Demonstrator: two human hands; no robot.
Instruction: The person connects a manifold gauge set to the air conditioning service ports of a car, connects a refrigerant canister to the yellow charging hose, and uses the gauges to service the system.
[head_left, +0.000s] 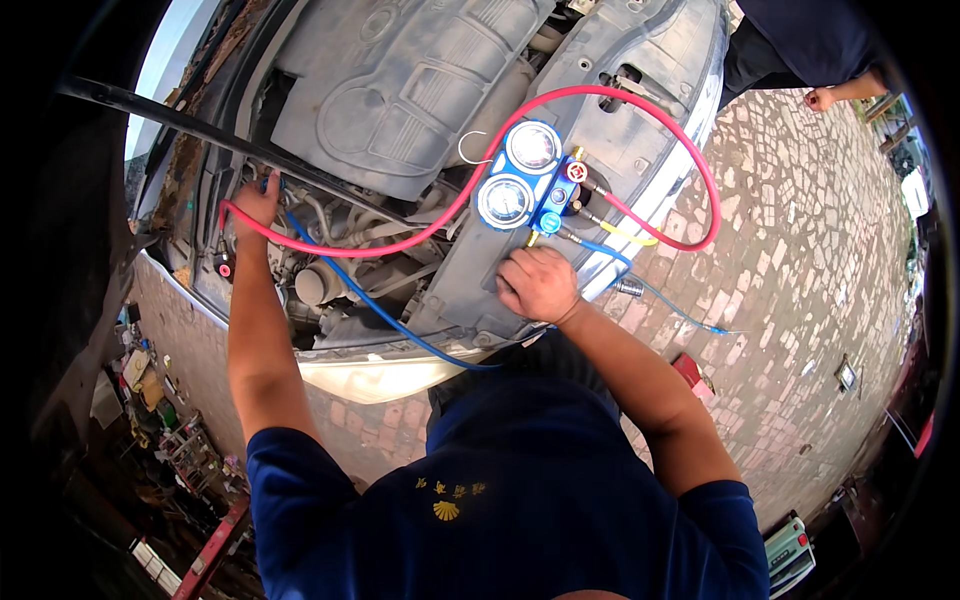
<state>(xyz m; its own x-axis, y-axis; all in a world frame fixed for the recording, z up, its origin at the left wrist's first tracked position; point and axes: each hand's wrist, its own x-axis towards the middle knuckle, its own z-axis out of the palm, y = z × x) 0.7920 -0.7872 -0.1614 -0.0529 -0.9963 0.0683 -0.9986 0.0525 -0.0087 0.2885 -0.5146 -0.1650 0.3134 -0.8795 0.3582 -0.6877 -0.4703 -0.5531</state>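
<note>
My left hand reaches into the engine bay at the left, its fingers closed round the blue coupler at the end of a blue hose. A manifold gauge set with two round dials lies on the front panel. Just below it my right hand rests on that panel with curled fingers; the inside of the hand is hidden. A red hose loops from the gauges, across my left wrist, to a coupler with a red knob. A yellow hose leaves the gauges at right.
A black prop rod slants across the bay beside the engine cover. Another person stands at the upper right on the paving. A red box lies on the ground. Tools and clutter line the lower left.
</note>
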